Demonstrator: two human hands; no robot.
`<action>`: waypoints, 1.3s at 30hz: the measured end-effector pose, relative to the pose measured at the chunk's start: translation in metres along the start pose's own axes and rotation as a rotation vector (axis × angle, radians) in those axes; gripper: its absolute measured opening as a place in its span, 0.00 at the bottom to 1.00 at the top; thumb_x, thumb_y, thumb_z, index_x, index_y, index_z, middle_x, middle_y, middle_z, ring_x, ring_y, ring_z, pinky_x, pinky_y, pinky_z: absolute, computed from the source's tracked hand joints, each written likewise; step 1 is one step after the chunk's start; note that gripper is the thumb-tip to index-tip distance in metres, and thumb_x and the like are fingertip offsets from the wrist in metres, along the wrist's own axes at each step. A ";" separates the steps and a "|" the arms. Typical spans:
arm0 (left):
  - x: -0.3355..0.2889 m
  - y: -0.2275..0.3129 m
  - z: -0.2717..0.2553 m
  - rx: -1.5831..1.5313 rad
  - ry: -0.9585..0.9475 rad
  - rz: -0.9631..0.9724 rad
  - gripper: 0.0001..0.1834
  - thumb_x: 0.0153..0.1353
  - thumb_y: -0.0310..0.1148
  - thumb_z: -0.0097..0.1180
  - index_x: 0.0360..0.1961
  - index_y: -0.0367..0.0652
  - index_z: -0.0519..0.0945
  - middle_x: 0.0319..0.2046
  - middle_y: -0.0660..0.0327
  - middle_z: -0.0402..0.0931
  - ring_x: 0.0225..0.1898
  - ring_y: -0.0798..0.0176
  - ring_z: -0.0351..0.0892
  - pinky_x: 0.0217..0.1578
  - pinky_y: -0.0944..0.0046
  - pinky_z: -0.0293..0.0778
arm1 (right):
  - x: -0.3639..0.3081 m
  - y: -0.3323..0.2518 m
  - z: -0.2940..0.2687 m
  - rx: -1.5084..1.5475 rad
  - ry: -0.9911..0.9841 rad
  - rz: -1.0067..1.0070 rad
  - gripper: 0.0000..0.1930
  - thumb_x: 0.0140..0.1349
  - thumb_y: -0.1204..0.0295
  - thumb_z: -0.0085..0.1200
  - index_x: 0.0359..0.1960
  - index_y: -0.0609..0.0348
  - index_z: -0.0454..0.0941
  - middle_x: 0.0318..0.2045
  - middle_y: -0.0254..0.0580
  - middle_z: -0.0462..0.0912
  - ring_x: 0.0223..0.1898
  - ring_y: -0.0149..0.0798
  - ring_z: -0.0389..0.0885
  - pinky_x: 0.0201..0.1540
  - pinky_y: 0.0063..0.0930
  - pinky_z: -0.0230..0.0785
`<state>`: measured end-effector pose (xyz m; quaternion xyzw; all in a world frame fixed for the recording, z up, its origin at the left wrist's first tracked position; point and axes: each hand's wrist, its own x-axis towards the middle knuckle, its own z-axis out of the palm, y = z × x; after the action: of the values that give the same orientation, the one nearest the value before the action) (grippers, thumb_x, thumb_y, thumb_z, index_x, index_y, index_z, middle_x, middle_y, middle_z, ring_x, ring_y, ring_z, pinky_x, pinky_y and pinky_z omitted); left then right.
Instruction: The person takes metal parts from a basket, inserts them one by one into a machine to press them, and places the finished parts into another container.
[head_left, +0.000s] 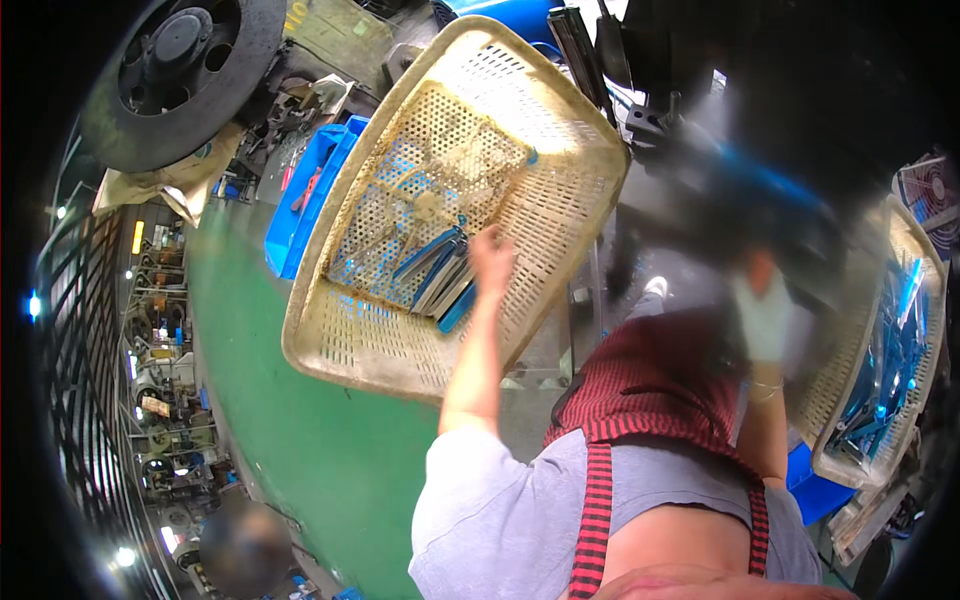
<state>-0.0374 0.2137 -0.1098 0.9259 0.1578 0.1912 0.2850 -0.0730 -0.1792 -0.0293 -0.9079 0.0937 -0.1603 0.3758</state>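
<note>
A large cream plastic basket (570,215) with perforated walls lies tilted before me. Inside it, a small bundle of long flat metal strips (436,274), some blue and some silver, leans near its lower side. My left hand (491,258) is bare and reaches into the basket. Its fingers are curled at the strips' ends and appear to grip them, though the fingertips are partly hidden. On the right, my right hand (765,310) wears a white glove with a fingertip showing. It is smeared by motion beside a dark machine (760,140), so its fingers cannot be read.
At far right stands another cream basket (832,400) filled with blue strips (890,350). A blue bin (290,235) sits left of the near basket. A big dark wheel (180,55) is at upper left, and green floor (290,420) spreads below.
</note>
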 end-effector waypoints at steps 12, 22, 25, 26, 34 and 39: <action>-0.079 -0.216 -0.047 -0.657 0.076 -1.328 0.32 0.56 0.51 0.44 0.46 0.31 0.56 0.22 0.43 0.74 0.18 0.53 0.76 0.12 0.67 0.67 | 0.015 0.040 -0.037 0.774 -0.315 0.112 0.17 0.54 0.59 0.48 0.33 0.62 0.72 0.20 0.35 0.74 0.19 0.26 0.67 0.25 0.19 0.63; -0.064 -0.057 -0.096 -0.530 0.304 -0.565 0.15 0.52 0.39 0.48 0.35 0.40 0.67 0.28 0.58 0.72 0.26 0.62 0.75 0.23 0.68 0.73 | 0.140 0.134 -0.020 -0.477 0.040 0.111 0.21 0.44 0.56 0.53 0.28 0.64 0.73 0.27 0.56 0.76 0.33 0.53 0.76 0.34 0.40 0.69; -0.042 0.000 -0.120 -0.703 0.156 -0.410 0.14 0.53 0.39 0.49 0.36 0.41 0.68 0.31 0.61 0.72 0.30 0.63 0.75 0.29 0.66 0.72 | 0.096 0.170 -0.065 -0.168 0.282 0.005 0.14 0.46 0.62 0.53 0.27 0.62 0.74 0.25 0.51 0.76 0.27 0.44 0.76 0.31 0.33 0.68; -0.033 0.018 -0.119 -0.879 0.008 -0.437 0.14 0.53 0.39 0.49 0.36 0.41 0.69 0.31 0.61 0.73 0.32 0.62 0.75 0.33 0.64 0.71 | 0.078 0.183 -0.090 -0.081 0.333 -0.071 0.12 0.46 0.65 0.54 0.27 0.61 0.74 0.24 0.49 0.76 0.23 0.39 0.75 0.29 0.29 0.68; 0.035 0.165 0.063 -1.280 -0.596 -0.442 0.15 0.55 0.34 0.47 0.41 0.36 0.66 0.36 0.53 0.71 0.37 0.53 0.75 0.38 0.58 0.73 | 0.038 0.181 -0.202 -0.650 0.282 0.536 0.28 0.46 0.53 0.52 0.43 0.64 0.68 0.31 0.49 0.78 0.30 0.49 0.77 0.34 0.38 0.68; 0.025 0.258 0.164 -1.653 -0.987 -0.553 0.20 0.53 0.26 0.45 0.45 0.29 0.59 0.46 0.44 0.62 0.48 0.42 0.64 0.49 0.50 0.64 | -0.039 0.059 -0.112 -0.352 -0.314 -0.450 0.24 0.43 0.61 0.55 0.45 0.53 0.68 0.22 0.45 0.75 0.22 0.47 0.75 0.25 0.36 0.68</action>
<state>0.1047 -0.0555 -0.0766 0.3435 0.0489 -0.2379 0.9072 -0.1531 -0.2826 -0.0057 -0.9705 -0.1420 -0.0789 0.1780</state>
